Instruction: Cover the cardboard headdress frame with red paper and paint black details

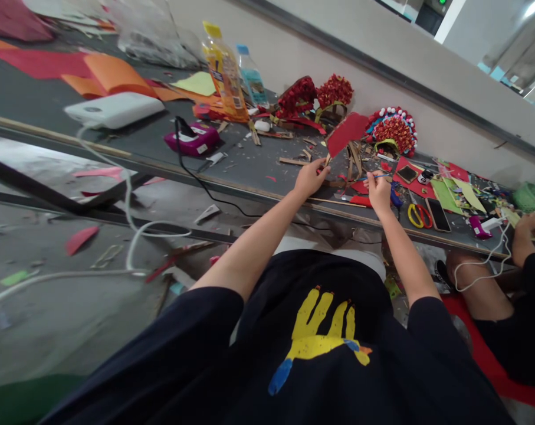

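My left hand point(311, 179), its fingers closed, grips the narrow lower end of a flat red paddle-shaped paper piece point(347, 134) that stands up above the table. My right hand point(379, 192) pinches a thin blue stick point(374, 176), perhaps a brush; its kind is too small to tell. The stick points left, apart from the red piece. Brown cardboard strips point(354, 160) lie between and behind my hands. Just right of my right hand are scissors with yellow and red handles point(420, 216) and a phone point(438, 215).
A red headpiece with white pompoms point(393, 131) leans on the wall, near other red fringed pieces point(335, 90). Bottles point(225, 77), a purple socket block point(193, 140) and a white power bank point(114, 110) stand leftward. Cables hang off the edge. A co-worker's hand point(530, 230) is far right.
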Motion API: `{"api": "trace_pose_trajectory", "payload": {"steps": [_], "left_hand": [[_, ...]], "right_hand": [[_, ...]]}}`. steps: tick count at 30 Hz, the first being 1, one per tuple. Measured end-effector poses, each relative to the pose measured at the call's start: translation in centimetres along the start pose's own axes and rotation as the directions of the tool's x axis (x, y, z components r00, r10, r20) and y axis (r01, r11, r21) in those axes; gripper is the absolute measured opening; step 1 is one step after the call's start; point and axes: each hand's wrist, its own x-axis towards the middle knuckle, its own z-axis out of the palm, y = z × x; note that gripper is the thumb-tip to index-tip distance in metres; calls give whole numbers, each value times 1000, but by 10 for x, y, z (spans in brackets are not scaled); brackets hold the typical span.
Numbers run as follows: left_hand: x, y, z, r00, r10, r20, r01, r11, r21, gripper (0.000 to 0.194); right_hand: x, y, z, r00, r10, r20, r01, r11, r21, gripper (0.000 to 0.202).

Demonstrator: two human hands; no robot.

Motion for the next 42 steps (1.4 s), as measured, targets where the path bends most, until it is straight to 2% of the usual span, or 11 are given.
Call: {"api": "trace_pose_trajectory", "payload": {"steps": [13, 24, 36, 42], "left_hand": [[0, 0, -3, 997, 71, 11, -71, 997, 2, 43], [-1, 1, -3, 998, 56, 8, -56, 998, -9, 44], [-2, 1, -4, 997, 77, 14, -77, 997, -5, 44], [-2, 2, -5, 998, 62, 14, -62, 998, -14, 44]], "right_hand": [[24, 8, 10, 1000, -18, 16, 18, 1000, 0, 48], [39, 9, 7, 999, -42, 23, 42, 999, 10, 41], [52, 4, 7, 998, -69, 10, 69, 998, -2, 45], [58, 3, 7, 995, -97, -32, 97, 995, -8, 48]]}}
